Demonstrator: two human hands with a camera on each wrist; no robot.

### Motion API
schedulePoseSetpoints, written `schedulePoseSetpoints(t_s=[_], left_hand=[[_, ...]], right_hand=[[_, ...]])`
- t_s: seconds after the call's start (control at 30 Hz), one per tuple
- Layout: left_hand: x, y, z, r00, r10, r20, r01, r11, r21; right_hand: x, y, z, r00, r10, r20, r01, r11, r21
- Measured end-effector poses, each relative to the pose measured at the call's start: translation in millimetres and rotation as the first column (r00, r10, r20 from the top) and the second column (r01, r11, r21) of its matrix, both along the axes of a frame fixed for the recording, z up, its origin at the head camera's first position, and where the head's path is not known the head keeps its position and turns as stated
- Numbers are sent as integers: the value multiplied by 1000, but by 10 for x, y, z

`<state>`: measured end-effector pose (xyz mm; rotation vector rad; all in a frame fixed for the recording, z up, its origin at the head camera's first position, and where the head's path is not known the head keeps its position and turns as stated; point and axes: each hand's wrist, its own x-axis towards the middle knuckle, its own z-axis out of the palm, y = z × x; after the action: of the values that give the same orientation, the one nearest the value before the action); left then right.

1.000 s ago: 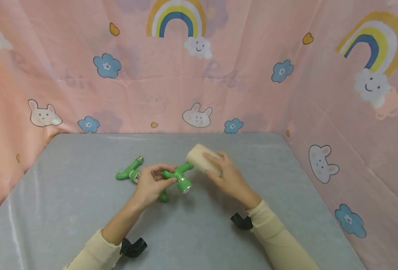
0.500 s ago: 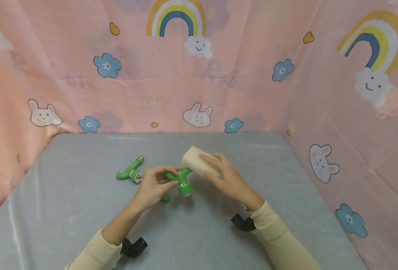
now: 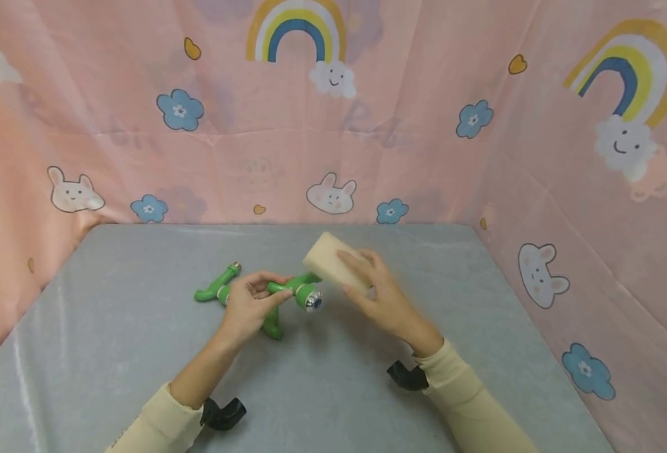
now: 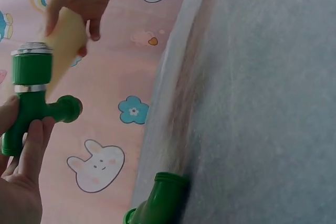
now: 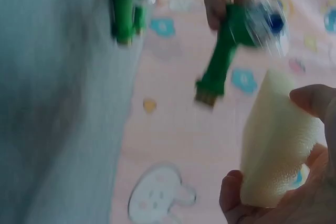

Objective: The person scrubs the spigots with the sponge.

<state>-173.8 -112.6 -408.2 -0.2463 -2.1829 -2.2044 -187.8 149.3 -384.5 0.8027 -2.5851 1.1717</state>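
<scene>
A green faucet (image 3: pixel 304 290) with a silver-capped knob is pinched by my left hand (image 3: pixel 248 308) between thumb and fingers, above the table. In the left wrist view the faucet (image 4: pixel 32 72) shows its round knob and threaded side stub. My right hand (image 3: pixel 387 302) grips a cream sponge block (image 3: pixel 333 258), whose left end is close by the faucet's stub. The sponge (image 5: pixel 275 135) sits between thumb and fingers in the right wrist view. Two other green faucets lie on the table: one (image 3: pixel 217 286) left of my left hand, one (image 3: pixel 274 326) partly hidden behind it.
The grey cloth-covered table (image 3: pixel 322 390) reaches back to a pink printed curtain (image 3: pixel 226 157), which also rises along both sides. Black curved wrist mounts (image 3: pixel 224 415) stick out beside both cream sleeves, low over the table.
My left hand has turned the faucet, so its knob now faces toward me instead of downward. The sponge has shifted left, then up a little, in my right hand.
</scene>
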Motion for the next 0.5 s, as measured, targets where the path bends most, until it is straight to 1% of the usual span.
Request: schedulePoseSetpoints(t_s=[0.07,0.1,0.2,0.3,0.37,0.5], left_hand=[[1,8,8,999,33,29,-34,998,44],[5,13,18,998,43,40,-46,996,71],[11,22,41,995,77,65,-87,984,159],[10,24,58,990,104,96,-123,967,225],[-2,15,59,982,134,131,-164,954,249],[-29,-16,53,960,179,214,-233,937,262]], right_hand=[[45,-77,-15,999,27,-32,-27,1000,-3],[64,-111,-22,999,26,-46,-26,1000,6],[86,-163,-62,998,-8,-69,11,999,41],[78,-159,-79,998,-38,-57,42,996,79],[55,-128,-79,998,-57,-41,61,993,103],[-2,-27,-56,989,-143,-39,147,982,123]])
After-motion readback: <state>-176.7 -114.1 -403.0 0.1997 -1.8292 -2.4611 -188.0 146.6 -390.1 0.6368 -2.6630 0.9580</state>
